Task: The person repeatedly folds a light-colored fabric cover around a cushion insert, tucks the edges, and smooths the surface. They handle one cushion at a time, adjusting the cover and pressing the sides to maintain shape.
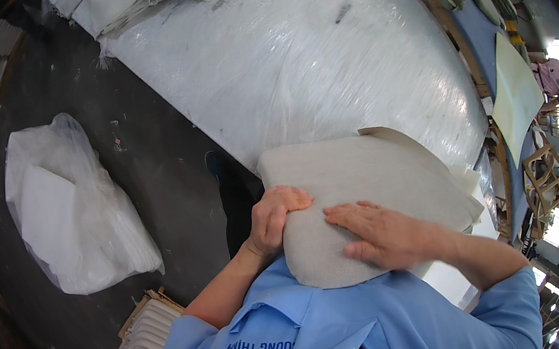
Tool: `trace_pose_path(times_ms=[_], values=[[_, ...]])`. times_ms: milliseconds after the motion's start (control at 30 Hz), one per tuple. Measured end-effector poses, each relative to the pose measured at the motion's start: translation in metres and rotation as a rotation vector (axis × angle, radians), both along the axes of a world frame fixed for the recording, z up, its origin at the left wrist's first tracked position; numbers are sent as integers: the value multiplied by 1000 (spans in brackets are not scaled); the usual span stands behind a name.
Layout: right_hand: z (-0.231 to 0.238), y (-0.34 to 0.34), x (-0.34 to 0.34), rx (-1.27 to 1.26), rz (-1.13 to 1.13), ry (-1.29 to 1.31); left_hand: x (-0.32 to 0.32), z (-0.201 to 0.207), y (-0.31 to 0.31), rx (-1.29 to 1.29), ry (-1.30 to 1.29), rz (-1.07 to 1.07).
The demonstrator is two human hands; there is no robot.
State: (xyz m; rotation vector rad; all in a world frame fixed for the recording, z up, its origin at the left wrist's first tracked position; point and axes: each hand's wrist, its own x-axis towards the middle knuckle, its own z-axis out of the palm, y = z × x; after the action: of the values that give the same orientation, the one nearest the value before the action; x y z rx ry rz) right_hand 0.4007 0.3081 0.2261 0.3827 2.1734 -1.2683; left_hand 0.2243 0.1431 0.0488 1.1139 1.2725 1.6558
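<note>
Our left hand (272, 218) grips the beige cushion's (364, 185) edge; our right hand (384, 231) lies flat, open, just beside. With only one hand gripping, the cushion may slip floorward.

Single head-worn fisheye view, looking steeply down, close over the worktable (320, 51)

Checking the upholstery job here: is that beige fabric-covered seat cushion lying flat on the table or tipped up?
Tipped up. The seat cushion leans against the person's chest, left hand gripping its edge, right hand flat on its face.
</note>
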Motion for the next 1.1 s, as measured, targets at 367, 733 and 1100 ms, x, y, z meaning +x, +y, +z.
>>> trace_pose_path(times_ms=[367, 733, 1100], values=[[-129, 48, -19, 115, -41, -229, -8, -57, 27, -65, 87, 90], [76, 6, 52, 531, -89, 445, -22, -64, 49, -450, 21, 148], [22, 31, 56, 1137, -250, 793, -37, 185, 71, -20, 640, -228]])
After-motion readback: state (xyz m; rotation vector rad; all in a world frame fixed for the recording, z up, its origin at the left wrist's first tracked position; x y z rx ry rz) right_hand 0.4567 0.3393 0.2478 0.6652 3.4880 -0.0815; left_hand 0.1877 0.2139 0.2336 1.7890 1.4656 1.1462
